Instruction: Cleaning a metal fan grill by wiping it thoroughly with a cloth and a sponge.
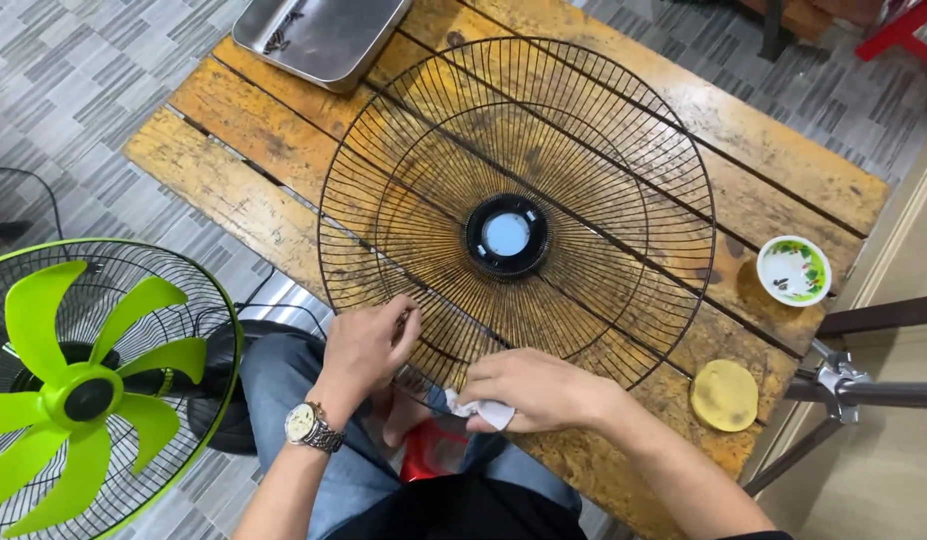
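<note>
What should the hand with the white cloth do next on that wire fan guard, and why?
Probably slide the white cloth along the near rim of the fan guard: the right hand presses it there while the left hand steadies the wires.

Work area: wooden table on tiled floor

Worn plank table [784, 160] stands on grey patterned floor tiles [74, 80]. Red furniture [909, 30] sits at the far right; lighting is even.
</note>
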